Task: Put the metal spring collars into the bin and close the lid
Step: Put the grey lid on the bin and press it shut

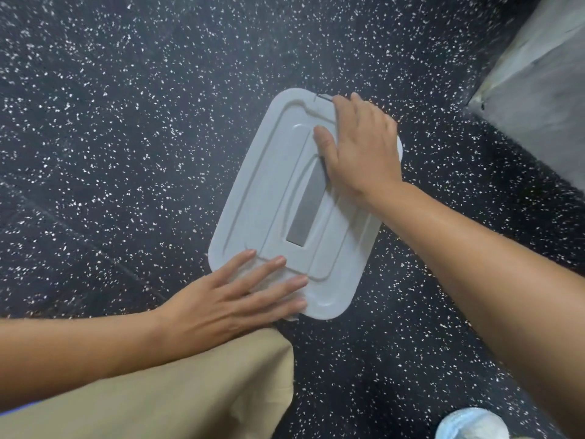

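Note:
A pale grey lid [272, 185] with a dark slot down its middle lies flat on top of the bin, hiding the bin and everything inside it. No spring collars are in sight. My left hand [228, 299] rests palm down on the lid's near corner, fingers spread and flat. My right hand [357, 147] presses on the far right corner, thumb on the raised centre panel and fingers curled over the far edge.
The bin stands on a black rubber floor [126, 137] with white speckles. A grey block or wall [538, 99] rises at the upper right. My tan trouser leg [174, 397] fills the lower left. A pale blue crumpled object [471, 424] lies at the bottom right edge.

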Demonstrator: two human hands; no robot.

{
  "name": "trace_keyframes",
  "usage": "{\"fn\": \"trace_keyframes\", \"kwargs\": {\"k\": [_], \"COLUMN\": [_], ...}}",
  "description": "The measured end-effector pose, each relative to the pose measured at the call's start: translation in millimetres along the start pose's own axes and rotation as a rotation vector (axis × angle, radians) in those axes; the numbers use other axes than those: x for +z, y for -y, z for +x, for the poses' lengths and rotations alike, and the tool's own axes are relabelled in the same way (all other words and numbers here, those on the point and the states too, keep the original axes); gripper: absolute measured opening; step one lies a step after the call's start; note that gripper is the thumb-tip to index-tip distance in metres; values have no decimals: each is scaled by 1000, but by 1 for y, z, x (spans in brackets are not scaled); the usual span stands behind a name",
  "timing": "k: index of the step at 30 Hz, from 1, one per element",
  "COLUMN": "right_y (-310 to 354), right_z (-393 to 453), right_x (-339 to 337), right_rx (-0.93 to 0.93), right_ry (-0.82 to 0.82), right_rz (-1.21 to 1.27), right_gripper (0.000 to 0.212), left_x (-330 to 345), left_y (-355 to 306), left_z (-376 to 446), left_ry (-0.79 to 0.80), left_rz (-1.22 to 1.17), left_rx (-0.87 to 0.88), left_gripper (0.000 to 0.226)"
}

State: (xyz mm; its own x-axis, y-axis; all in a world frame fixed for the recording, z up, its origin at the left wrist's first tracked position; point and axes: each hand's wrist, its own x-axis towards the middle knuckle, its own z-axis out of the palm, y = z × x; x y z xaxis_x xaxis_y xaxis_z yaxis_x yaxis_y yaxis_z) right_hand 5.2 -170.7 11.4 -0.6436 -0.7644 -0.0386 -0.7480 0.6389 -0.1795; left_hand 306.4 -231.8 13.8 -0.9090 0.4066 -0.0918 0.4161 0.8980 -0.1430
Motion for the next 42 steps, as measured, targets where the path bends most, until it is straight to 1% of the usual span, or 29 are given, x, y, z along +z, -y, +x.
{"fn": "trace_keyframes", "kwargs": {"k": [3, 6, 10, 12, 15, 18, 21, 24, 26, 31, 36, 39, 42], "right_y": [-1, -1, 2, 3, 4, 5, 8, 9, 9, 11, 12, 9, 9], "right_z": [3, 4, 2, 1, -4, -7, -7, -6, -5, -5, -7, -6, -5], "right_x": [-1, 0, 1, 2, 2, 2, 2, 1, 0, -3, -1, 3, 5], "right_rx": [-8, -10, 11, 5, -15, 5, 26, 34, 41, 45, 52, 59, 68], "right_ry": [27, 24, -17, -53, -168, -214, -205, -200, -205, -226, -239, -242, -223], "right_rz": [19, -4, -40, -26, 29, 30, -3, -27, -31, -34, -26, -7, -24], "right_gripper": [64, 65, 69, 64, 57, 62, 68, 67, 62, 52, 51, 54, 60], "left_x": [4, 4, -4, -8, -8, -5, -11, -15, -13, -9, -24, -30, -28], "left_y": [-5, -5, -3, -1, -2, -2, 6, 23, 29, 29, 42, 50, 41], "left_z": [-7, -8, 3, 14, 30, 33, 28, 24, 22, 22, 42, 76, 117], "left_ry": [30, 35, -78, -135, -205, -208, -211, -197, -192, -205, -181, -146, -133], "left_rz": [11, -39, -99, -149, -164, -157, -190, -226, -226, -281, -392, -407, -362], "left_rx": [34, 33, 21, -31, -135, -182, -126, -27, 5, -9, -29, -94, -287], "left_gripper": [77, 63, 58, 55, 52, 45, 35, 39, 37, 37, 47, 52, 51]}}
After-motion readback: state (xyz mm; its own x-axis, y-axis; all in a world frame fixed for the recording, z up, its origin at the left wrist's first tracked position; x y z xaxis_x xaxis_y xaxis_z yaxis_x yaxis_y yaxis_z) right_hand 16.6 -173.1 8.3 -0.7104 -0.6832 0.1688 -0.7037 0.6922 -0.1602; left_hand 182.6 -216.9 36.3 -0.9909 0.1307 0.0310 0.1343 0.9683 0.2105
